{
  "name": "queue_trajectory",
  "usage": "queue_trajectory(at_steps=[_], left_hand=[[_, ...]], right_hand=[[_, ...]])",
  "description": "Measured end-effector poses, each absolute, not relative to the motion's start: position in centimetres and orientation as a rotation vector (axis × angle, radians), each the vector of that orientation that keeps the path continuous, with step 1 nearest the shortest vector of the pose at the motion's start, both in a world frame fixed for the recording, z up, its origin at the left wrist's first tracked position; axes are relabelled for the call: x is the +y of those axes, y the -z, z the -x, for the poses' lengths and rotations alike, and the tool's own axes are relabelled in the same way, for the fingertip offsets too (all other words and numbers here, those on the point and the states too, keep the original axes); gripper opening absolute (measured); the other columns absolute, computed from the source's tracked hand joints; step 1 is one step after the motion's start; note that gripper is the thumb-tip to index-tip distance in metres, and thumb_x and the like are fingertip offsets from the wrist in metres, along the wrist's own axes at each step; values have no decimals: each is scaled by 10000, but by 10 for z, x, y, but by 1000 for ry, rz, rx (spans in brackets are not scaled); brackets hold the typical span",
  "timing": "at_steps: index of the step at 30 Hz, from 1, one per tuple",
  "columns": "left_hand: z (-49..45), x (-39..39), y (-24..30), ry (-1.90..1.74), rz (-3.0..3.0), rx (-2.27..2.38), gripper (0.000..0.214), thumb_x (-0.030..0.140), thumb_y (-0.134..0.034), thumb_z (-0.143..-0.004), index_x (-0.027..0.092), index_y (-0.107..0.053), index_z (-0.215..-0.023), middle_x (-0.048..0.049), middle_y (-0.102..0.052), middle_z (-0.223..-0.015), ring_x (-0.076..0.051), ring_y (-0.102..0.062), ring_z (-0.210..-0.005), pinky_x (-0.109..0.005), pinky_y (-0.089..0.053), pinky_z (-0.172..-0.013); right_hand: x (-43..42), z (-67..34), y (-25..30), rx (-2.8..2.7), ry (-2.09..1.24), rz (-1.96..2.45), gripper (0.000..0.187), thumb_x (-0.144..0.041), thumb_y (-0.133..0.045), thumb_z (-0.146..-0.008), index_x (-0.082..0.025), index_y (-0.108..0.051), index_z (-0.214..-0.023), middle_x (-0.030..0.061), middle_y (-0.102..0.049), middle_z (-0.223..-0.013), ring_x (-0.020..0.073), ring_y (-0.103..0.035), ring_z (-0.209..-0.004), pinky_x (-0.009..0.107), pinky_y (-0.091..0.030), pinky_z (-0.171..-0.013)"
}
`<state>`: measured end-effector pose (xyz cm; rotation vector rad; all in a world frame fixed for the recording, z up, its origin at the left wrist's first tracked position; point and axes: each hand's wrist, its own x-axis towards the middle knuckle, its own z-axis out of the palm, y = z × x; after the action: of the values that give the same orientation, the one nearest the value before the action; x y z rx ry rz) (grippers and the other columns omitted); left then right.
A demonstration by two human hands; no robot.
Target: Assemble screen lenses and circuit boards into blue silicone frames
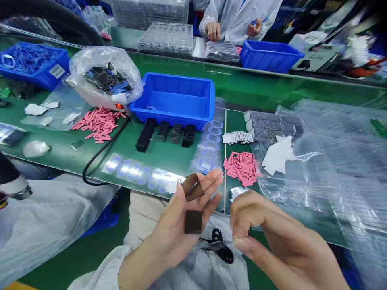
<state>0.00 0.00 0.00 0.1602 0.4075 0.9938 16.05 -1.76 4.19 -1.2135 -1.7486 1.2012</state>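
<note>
My left hand [178, 225] is raised palm up near the table's front edge and holds two small dark brown translucent squares [192, 187], one pinched at the fingertips and one lower against the palm. My right hand [266, 233] hovers just to the right of it. Its fingers are curled with thumb and forefinger pinched together, and what they pinch, if anything, I cannot make out. Below both hands a black clip-like object [220, 245] lies on my lap.
An empty blue bin [175, 98] stands mid-table with rows of black parts [165, 133] in front. Pink strips lie in two piles [98, 123] [242, 167]. Strips of clear oval stickers [142, 175], a bagged box [105, 78], grey stacked pieces [272, 125] and plastic sheeting [332, 161] surround them. Another person's hands [213, 30] work across the belt.
</note>
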Motion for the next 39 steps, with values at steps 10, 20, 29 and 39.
queue_trajectory(at_steps=[10,20,29,39], left_hand=[[1,5,-7,-1004,-305,461,324,541,-550,-824,311,-693,-1002,26,-645,-1269,-227,-402,-1339,-393,-320,-1068],[2,6,-10,-1046,-361,429,312,528,-526,-844,302,-695,-977,33,-646,-1257,-205,-449,-1301,-330,-373,-1018],[4,5,-9,-1027,-358,442,315,534,-536,-835,312,-703,-984,59,-659,-1241,-154,-561,-1179,-255,-439,-951],[1,6,-12,-1038,-332,404,301,500,-552,-838,289,-708,-985,45,-686,-1199,-139,-574,-1168,-234,-450,-961]], right_hand=[[-2,-149,-46,-1631,-1480,1292,154,-267,-530,-891,-241,-536,-739,-32,-592,-814,122,-565,-811,232,-442,-699],[-2,-145,-44,-1667,-1455,1277,148,-242,-529,-888,-241,-525,-740,-48,-584,-806,108,-545,-815,218,-422,-722],[1,-144,-40,-1669,-1486,1322,160,-291,-515,-889,-239,-507,-739,-38,-577,-802,130,-536,-806,262,-411,-713],[4,-144,-39,-1708,-1454,1342,148,-269,-513,-893,-229,-521,-750,-35,-575,-804,121,-533,-775,263,-400,-715]])
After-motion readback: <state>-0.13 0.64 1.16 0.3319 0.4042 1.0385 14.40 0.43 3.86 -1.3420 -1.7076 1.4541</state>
